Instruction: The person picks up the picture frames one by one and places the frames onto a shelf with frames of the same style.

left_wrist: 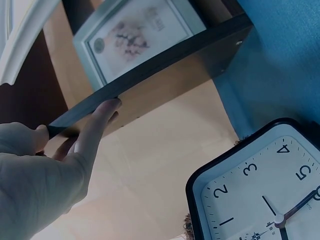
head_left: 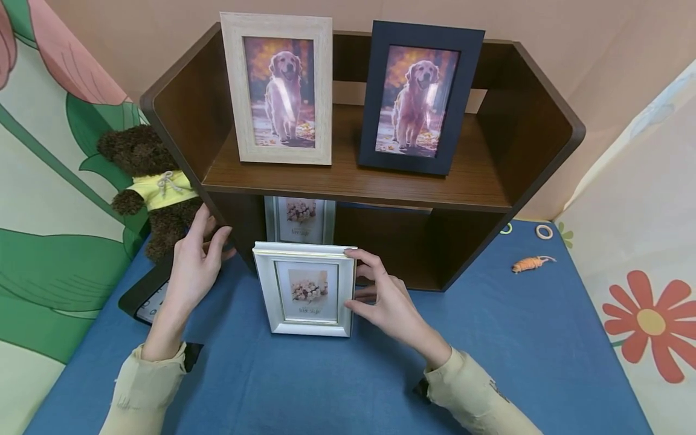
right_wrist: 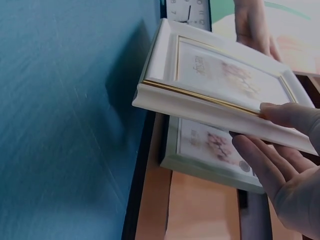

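My right hand (head_left: 394,308) pinches the right edge of a white photo frame (head_left: 309,290) with a flower picture. Thumb in front and fingers behind hold it tilted before the lower compartment of a dark brown shelf (head_left: 348,184), as the right wrist view also shows. Inside that compartment, at the left, stands a grey-green photo frame (head_left: 329,220), partly hidden behind the white one. The left hand (head_left: 196,269) is at the shelf's left side. In the left wrist view its thumb and fingers grip the front edge of the side panel (left_wrist: 165,62) from both faces.
On the upper shelf stand a cream photo frame (head_left: 234,90) and a black one (head_left: 375,90) with dog pictures. Left of the shelf are a brown teddy bear (head_left: 163,193) and a square clock (left_wrist: 250,200). Rings (head_left: 544,232) and an orange toy mouse (head_left: 528,264) lie at right.
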`<state>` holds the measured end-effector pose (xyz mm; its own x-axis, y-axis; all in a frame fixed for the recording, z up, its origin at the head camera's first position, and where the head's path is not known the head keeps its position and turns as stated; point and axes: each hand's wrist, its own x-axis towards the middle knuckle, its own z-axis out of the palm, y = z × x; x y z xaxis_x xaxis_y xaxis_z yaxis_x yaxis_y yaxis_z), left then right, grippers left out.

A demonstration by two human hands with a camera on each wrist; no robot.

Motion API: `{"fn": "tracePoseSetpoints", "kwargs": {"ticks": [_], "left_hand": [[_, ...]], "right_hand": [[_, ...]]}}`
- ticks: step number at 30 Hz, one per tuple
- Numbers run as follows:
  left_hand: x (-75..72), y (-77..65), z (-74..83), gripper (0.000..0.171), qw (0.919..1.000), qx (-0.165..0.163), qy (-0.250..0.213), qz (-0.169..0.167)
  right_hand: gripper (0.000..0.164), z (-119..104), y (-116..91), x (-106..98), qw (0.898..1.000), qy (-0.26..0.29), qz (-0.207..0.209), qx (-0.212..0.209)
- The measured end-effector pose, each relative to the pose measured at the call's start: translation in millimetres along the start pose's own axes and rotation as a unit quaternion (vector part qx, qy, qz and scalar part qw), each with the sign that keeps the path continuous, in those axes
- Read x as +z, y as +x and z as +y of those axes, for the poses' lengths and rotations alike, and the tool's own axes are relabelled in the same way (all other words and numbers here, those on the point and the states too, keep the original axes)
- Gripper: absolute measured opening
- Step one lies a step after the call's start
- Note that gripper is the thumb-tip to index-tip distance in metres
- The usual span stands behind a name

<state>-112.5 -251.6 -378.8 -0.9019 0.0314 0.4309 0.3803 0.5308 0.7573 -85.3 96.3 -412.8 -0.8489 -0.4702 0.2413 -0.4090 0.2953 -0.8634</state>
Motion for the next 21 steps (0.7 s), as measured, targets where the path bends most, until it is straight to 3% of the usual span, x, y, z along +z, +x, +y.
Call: {"fn": "tracePoseSetpoints", "kwargs": {"ticks": [21], "left_hand": [[-1.4,0.2,-0.3,0.065,0.9999,0.002,-0.009,-0.006]], "right_hand": [[0.103,3.6,-3.6,-28.9,1.0,-0.014,0.026,0.009]]}}
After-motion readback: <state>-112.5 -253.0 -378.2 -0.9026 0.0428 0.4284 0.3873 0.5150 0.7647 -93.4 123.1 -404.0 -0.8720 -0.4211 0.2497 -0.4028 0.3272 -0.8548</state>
